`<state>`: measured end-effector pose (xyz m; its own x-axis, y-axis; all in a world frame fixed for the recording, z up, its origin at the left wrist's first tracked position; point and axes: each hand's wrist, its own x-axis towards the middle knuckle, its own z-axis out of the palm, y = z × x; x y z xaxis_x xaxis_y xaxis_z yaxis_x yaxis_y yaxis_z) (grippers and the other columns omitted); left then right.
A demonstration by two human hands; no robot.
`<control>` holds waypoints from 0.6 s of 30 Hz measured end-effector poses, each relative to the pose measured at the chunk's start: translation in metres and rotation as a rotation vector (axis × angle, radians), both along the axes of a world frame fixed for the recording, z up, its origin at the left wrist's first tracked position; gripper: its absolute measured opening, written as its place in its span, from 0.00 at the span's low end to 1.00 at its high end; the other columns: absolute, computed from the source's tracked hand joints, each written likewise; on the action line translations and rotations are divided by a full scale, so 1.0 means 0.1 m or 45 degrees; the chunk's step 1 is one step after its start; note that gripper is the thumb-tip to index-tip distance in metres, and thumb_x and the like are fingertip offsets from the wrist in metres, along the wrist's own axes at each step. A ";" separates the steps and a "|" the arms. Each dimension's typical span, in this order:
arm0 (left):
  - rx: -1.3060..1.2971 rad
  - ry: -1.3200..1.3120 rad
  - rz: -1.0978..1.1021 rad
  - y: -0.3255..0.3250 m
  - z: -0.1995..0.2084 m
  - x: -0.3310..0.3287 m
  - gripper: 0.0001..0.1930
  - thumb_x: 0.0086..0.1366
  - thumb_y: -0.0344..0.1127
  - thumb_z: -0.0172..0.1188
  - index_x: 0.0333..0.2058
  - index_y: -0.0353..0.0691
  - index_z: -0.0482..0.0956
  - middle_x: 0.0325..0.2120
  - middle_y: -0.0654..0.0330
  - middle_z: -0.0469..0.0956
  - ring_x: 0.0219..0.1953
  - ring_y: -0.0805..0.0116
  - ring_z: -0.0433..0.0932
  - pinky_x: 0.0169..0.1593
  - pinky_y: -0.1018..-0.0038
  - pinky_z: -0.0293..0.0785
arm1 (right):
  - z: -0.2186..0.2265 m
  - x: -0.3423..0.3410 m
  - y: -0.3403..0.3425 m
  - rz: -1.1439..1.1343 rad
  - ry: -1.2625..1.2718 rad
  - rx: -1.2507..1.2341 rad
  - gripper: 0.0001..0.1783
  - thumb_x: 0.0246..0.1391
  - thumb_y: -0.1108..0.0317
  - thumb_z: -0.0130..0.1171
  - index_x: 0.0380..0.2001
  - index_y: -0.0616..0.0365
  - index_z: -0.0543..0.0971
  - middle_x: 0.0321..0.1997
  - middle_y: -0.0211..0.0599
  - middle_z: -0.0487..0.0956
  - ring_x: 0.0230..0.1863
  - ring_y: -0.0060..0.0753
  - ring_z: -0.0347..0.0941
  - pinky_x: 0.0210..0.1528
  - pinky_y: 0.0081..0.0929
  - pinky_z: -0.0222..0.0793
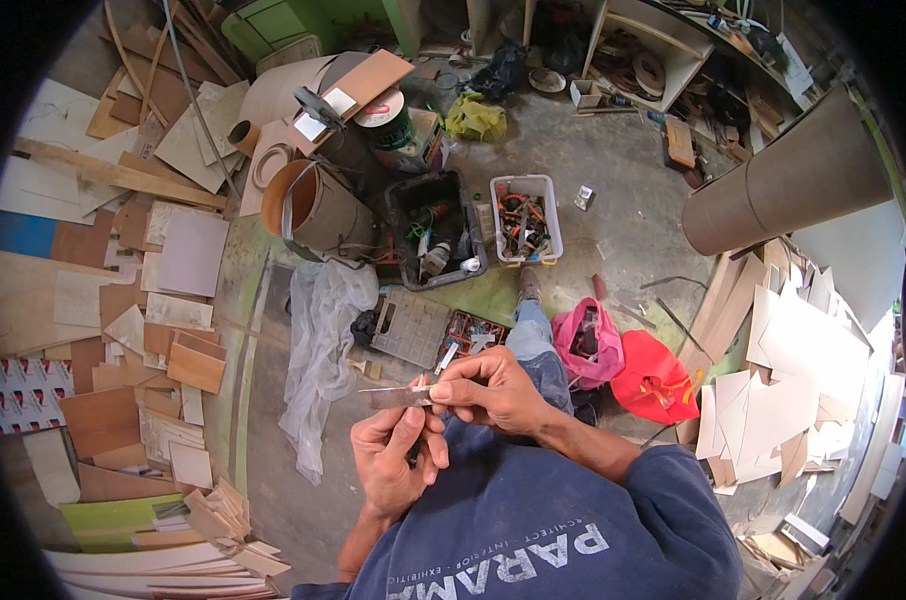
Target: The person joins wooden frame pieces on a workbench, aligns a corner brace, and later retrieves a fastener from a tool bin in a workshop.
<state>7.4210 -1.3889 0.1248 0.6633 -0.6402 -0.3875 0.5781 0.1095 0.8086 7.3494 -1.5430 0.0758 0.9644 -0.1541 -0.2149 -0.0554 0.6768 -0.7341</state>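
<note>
In front of my chest, a narrow flat strip (pixel 385 398), grey and metal-looking with worn, whitish patches, is held level between my two hands. My right hand (pixel 491 390) pinches its right end between thumb and bent fingers. Below the strip is my left hand (pixel 398 455), its thumb raised against the lower edge and a fingertip showing behind the strip. Something dark shows between the curled left fingers, too small to make out.
Ahead on the floor are a black crate (pixel 435 230), a white bin of tools (pixel 525 220) and an open organizer case (pixel 411 328). Plastic sheeting (pixel 323 345) lies left of them. Pink (pixel 588 345) and red bags (pixel 653 378) sit right. Board offcuts (pixel 183 330) are piled at the left.
</note>
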 end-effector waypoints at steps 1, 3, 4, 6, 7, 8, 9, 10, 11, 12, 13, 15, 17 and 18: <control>0.005 -0.014 -0.030 0.02 -0.02 0.00 0.16 0.71 0.30 0.53 0.52 0.25 0.75 0.29 0.52 0.78 0.18 0.72 0.76 0.13 0.83 0.65 | 0.00 0.00 0.00 0.010 -0.002 -0.005 0.12 0.60 0.61 0.62 0.31 0.60 0.84 0.15 0.23 0.72 0.15 0.10 0.59 0.17 0.15 0.49; 0.016 -0.042 -0.090 0.08 -0.09 0.02 0.16 0.71 0.29 0.53 0.52 0.25 0.74 0.29 0.52 0.78 0.18 0.72 0.76 0.13 0.83 0.65 | 0.00 0.00 0.00 -0.083 0.029 -0.028 0.12 0.60 0.64 0.61 0.29 0.61 0.83 0.15 0.24 0.72 0.13 0.10 0.58 0.15 0.15 0.48; 0.015 -0.032 -0.066 0.07 -0.07 0.01 0.16 0.70 0.29 0.53 0.52 0.25 0.75 0.29 0.52 0.78 0.19 0.72 0.76 0.13 0.83 0.65 | 0.00 0.01 0.00 -0.128 0.044 -0.040 0.12 0.61 0.65 0.60 0.28 0.62 0.83 0.15 0.25 0.72 0.13 0.10 0.58 0.14 0.14 0.48; 0.012 -0.012 -0.019 0.03 -0.02 -0.01 0.15 0.70 0.29 0.54 0.51 0.25 0.75 0.29 0.52 0.78 0.19 0.72 0.76 0.13 0.82 0.65 | -0.17 0.07 -0.10 -0.392 0.128 0.215 0.12 0.60 0.66 0.60 0.27 0.62 0.83 0.15 0.25 0.72 0.12 0.10 0.58 0.14 0.14 0.49; 0.023 -0.033 -0.006 0.02 -0.02 0.00 0.15 0.70 0.29 0.54 0.51 0.26 0.75 0.29 0.52 0.78 0.19 0.71 0.76 0.13 0.82 0.65 | -0.19 0.09 -0.16 -0.522 0.169 0.340 0.12 0.60 0.66 0.59 0.27 0.62 0.82 0.15 0.25 0.72 0.12 0.10 0.58 0.14 0.13 0.49; 0.035 -0.055 0.007 0.01 -0.02 0.00 0.15 0.70 0.29 0.54 0.51 0.26 0.75 0.29 0.52 0.78 0.19 0.71 0.76 0.13 0.82 0.65 | -0.18 0.06 -0.15 -0.509 0.175 0.331 0.12 0.60 0.66 0.60 0.26 0.63 0.82 0.14 0.26 0.72 0.11 0.11 0.58 0.13 0.13 0.50; 0.047 -0.076 0.021 0.01 -0.03 0.00 0.15 0.70 0.29 0.55 0.51 0.27 0.76 0.29 0.52 0.78 0.19 0.71 0.76 0.13 0.82 0.65 | -0.15 0.02 -0.13 -0.384 0.167 0.238 0.12 0.60 0.66 0.60 0.27 0.62 0.82 0.15 0.25 0.72 0.12 0.11 0.58 0.14 0.14 0.50; 0.054 -0.080 -0.001 0.02 -0.04 0.00 0.15 0.69 0.29 0.55 0.52 0.28 0.76 0.29 0.53 0.78 0.19 0.71 0.76 0.13 0.82 0.65 | -0.03 -0.02 -0.09 -0.262 0.165 0.150 0.11 0.60 0.65 0.60 0.28 0.62 0.83 0.15 0.24 0.72 0.13 0.11 0.59 0.14 0.15 0.49; 0.059 -0.087 -0.025 0.02 -0.05 0.00 0.15 0.69 0.29 0.55 0.52 0.28 0.76 0.28 0.53 0.78 0.19 0.71 0.76 0.13 0.82 0.64 | 0.05 -0.06 -0.06 -0.144 0.159 0.059 0.11 0.59 0.65 0.61 0.29 0.62 0.83 0.15 0.23 0.71 0.14 0.11 0.60 0.15 0.15 0.49; 0.063 -0.093 -0.049 0.02 -0.06 0.00 0.15 0.69 0.28 0.55 0.52 0.29 0.76 0.28 0.53 0.77 0.19 0.71 0.76 0.13 0.82 0.64 | 0.08 -0.07 -0.01 -0.048 0.135 0.023 0.12 0.60 0.63 0.61 0.28 0.62 0.83 0.15 0.23 0.71 0.14 0.11 0.60 0.15 0.15 0.49; 0.059 -0.101 -0.067 0.04 -0.08 0.01 0.15 0.69 0.28 0.55 0.52 0.29 0.76 0.28 0.53 0.77 0.19 0.71 0.76 0.13 0.82 0.64 | 0.07 -0.06 -0.01 -0.042 0.127 0.025 0.12 0.60 0.63 0.61 0.29 0.62 0.83 0.15 0.23 0.71 0.14 0.11 0.60 0.15 0.15 0.49; 0.050 -0.118 -0.102 0.08 -0.10 0.02 0.15 0.69 0.28 0.55 0.52 0.29 0.76 0.28 0.54 0.77 0.19 0.71 0.76 0.13 0.82 0.64 | 0.04 -0.04 0.00 -0.030 0.113 0.029 0.13 0.60 0.63 0.61 0.29 0.62 0.83 0.15 0.23 0.71 0.15 0.11 0.60 0.15 0.14 0.49; 0.053 -0.109 -0.038 0.04 -0.06 -0.01 0.15 0.69 0.29 0.56 0.51 0.28 0.76 0.28 0.54 0.78 0.19 0.71 0.76 0.13 0.82 0.64 | -0.07 -0.02 -0.01 -0.252 0.132 0.096 0.13 0.60 0.62 0.61 0.30 0.62 0.83 0.15 0.23 0.71 0.14 0.10 0.59 0.15 0.14 0.48; 0.055 -0.105 -0.006 0.02 -0.04 -0.03 0.15 0.69 0.29 0.56 0.51 0.27 0.76 0.28 0.55 0.78 0.19 0.72 0.76 0.13 0.82 0.65 | -0.13 0.01 -0.07 -0.343 0.129 0.168 0.13 0.60 0.62 0.61 0.30 0.62 0.83 0.15 0.23 0.71 0.15 0.09 0.59 0.15 0.14 0.48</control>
